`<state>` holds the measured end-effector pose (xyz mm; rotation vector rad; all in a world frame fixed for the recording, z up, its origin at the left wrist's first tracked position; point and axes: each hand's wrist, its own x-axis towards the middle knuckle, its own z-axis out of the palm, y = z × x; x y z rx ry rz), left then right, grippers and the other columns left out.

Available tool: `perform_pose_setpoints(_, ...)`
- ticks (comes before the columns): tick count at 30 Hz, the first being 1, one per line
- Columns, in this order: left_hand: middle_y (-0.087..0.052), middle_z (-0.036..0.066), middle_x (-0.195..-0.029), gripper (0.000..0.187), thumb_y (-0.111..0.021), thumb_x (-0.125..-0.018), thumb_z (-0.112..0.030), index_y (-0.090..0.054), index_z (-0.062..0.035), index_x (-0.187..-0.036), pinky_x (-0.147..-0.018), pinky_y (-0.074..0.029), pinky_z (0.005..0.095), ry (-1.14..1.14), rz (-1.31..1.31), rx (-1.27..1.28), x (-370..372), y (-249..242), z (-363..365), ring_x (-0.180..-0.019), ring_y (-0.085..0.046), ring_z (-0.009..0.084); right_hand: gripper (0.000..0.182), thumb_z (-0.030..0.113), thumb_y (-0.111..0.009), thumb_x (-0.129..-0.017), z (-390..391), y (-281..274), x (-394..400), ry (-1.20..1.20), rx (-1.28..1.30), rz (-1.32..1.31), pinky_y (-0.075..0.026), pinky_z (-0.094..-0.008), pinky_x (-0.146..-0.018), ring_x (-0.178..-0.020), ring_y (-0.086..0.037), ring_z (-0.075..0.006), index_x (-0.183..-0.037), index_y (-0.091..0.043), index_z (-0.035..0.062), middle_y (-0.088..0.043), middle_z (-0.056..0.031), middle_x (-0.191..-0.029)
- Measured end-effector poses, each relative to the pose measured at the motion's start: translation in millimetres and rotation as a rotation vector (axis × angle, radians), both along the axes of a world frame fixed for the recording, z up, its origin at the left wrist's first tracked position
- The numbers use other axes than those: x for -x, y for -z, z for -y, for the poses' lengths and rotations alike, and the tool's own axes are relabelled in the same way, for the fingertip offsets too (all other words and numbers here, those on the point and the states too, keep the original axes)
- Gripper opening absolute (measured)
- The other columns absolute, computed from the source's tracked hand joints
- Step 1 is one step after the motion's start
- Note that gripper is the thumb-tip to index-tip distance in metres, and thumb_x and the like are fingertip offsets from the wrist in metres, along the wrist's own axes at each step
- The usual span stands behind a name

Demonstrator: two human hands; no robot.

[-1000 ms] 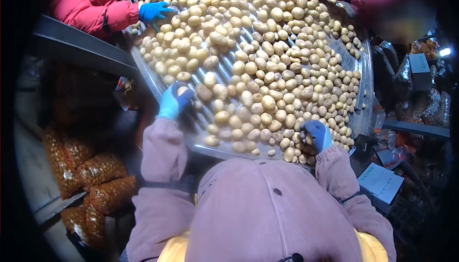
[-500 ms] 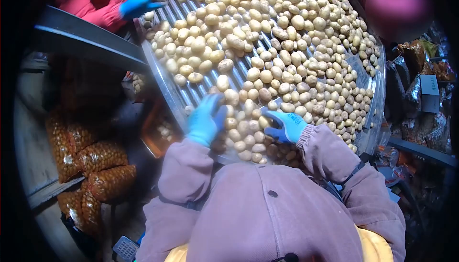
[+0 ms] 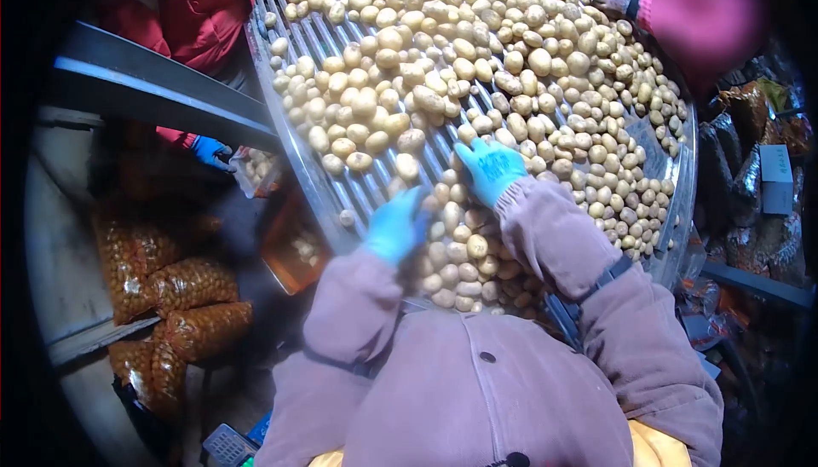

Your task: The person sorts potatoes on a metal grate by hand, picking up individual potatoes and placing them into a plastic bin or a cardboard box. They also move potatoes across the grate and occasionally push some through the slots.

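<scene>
My left hand [image 3: 396, 224], in a blue glove, is over the near part of the slatted metal table [image 3: 300, 147], beside a pile of potatoes [image 3: 456, 254]. Its fingers are blurred, and I cannot make out whether they hold anything. My right hand [image 3: 492, 169], gloved in blue too, is farther forward and touches potatoes near the middle of the slats. Its fingers curve downward and their tips are partly hidden, so a hold on a potato cannot be made out. Potatoes of many sizes [image 3: 538, 62] cover much of the table.
Net bags of potatoes [image 3: 204, 331] lie at the left, near an orange crate [image 3: 290, 267]. A metal beam [image 3: 170, 83] reaches the table's left edge. One person in a red jacket [image 3: 200, 7] stands at the upper left, another in pink [image 3: 707, 7] at the upper right.
My right hand has moved forward and slightly left; my left hand has shifted right and a little nearer. The red-jacketed person's gloved hand has left the table for a bag below, and the pink-clad person's hand now shows.
</scene>
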<state>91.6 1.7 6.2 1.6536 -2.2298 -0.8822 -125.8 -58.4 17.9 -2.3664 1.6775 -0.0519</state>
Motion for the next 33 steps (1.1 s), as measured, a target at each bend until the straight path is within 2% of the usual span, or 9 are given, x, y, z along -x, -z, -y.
perform_pose_setpoints(1,-0.067,0.011,-0.108,0.043,-0.063,-0.095,-0.025,-0.055,-0.0069,-0.133,-0.083,-0.052,0.033,-0.167,-0.471,-0.265,-15,-2,-11,-0.096,-0.066,0.0253,0.023,0.017,-0.064,-0.086,-9,-7,4,-0.009,-0.025,-0.02,-0.052,-0.0443,-0.08,-0.099,-0.064,-0.0288,-0.108,-0.059,0.0142,-0.06,-0.0093,-0.109)
perform_pose_setpoints(4,-0.065,0.008,-0.109,0.037,-0.059,-0.098,-0.017,-0.055,0.0003,-0.131,-0.074,-0.054,0.0273,-0.524,-0.892,-0.752,-46,-42,-24,-0.093,-0.062,0.015,0.044,0.016,-0.065,-0.086,-38,-10,24,0.028,-0.06,0.213,-0.053,-0.0437,-0.084,-0.104,-0.063,-0.0318,-0.128,-0.055,0.0167,-0.06,-0.0122,-0.121)
perform_pose_setpoints(6,-0.064,0.01,-0.108,0.035,-0.059,-0.099,-0.021,-0.057,-0.0014,-0.127,-0.06,-0.051,0.0245,-0.52,-1.355,-0.877,-74,-27,-37,-0.083,-0.061,0.0141,0.047,0.018,-0.067,-0.086,-54,-7,35,0.043,-0.076,0.299,-0.053,-0.0431,-0.086,-0.106,-0.063,-0.0331,-0.132,-0.056,0.0167,-0.059,-0.0128,-0.126)
perform_pose_setpoints(8,-0.065,0.007,-0.099,0.038,-0.056,-0.101,-0.032,-0.057,-0.0045,-0.127,-0.053,-0.046,0.0226,-0.939,-1.58,-0.759,-69,-33,-44,-0.074,-0.059,0.0137,0.041,0.02,-0.065,-0.088,-73,-7,38,0.04,-0.127,0.326,-0.053,-0.0438,-0.086,-0.106,-0.063,-0.0333,-0.128,-0.057,0.0161,-0.058,-0.0118,-0.127)
perform_pose_setpoints(10,-0.066,0.008,-0.104,0.039,-0.063,-0.097,-0.032,-0.059,-0.0045,-0.125,-0.062,-0.051,0.0252,-0.828,-1.498,-0.792,-78,-22,-31,-0.079,-0.062,0.0165,0.03,0.022,-0.059,-0.091,-90,-13,39,0.015,-0.205,0.318,-0.052,-0.0459,-0.083,-0.105,-0.062,-0.0327,-0.12,-0.058,0.0157,-0.057,-0.0097,-0.123)
perform_pose_setpoints(14,-0.067,0.009,-0.103,0.042,-0.075,-0.087,-0.029,-0.063,-0.0021,-0.116,-0.086,-0.052,0.0337,-0.597,-0.601,-0.305,-33,-41,-2,-0.094,-0.066,0.0258,0.029,0.022,-0.066,-0.09,-99,-16,38,0.145,-0.196,0.457,-0.054,-0.0405,-0.088,-0.107,-0.064,-0.034,-0.118,-0.066,0.0131,-0.063,-0.0131,-0.124)
perform_pose_setpoints(17,-0.063,0.02,-0.112,0.052,-0.073,-0.084,-0.044,-0.062,-0.0105,-0.121,-0.09,-0.05,0.0462,-0.248,0.049,0.105,-13,28,9,-0.103,-0.063,0.038,0.027,0.023,-0.065,-0.091,-103,-11,55,0.192,-0.213,0.464,-0.054,-0.0407,-0.088,-0.105,-0.065,-0.0336,-0.117,-0.067,0.0139,-0.066,-0.0133,-0.116)
perform_pose_setpoints(25,-0.052,0.022,-0.13,0.051,-0.064,-0.087,-0.051,-0.059,-0.0204,-0.128,-0.088,-0.052,0.0502,-0.174,0.278,-0.098,23,-15,5,-0.105,-0.063,0.043,0.027,0.029,-0.067,-0.09,-78,-8,98,0.507,0.016,0.614,-0.056,-0.0396,-0.077,-0.083,-0.071,-0.0302,-0.113,-0.071,0.0158,-0.071,-0.0136,-0.104)
perform_pose_setpoints(33,-0.053,0.021,-0.126,0.052,-0.069,-0.084,-0.052,-0.062,-0.0163,-0.121,-0.09,-0.05,0.0514,-0.256,0.278,-0.032,22,1,2,-0.11,-0.06,0.0417,0.058,0.033,-0.066,-0.087,54,0,99,0.256,-0.04,-0.042,-0.039,-0.0515,-0.106,-0.131,-0.05,-0.0289,-0.141,-0.049,0.0256,-0.049,-0.0094,-0.144)
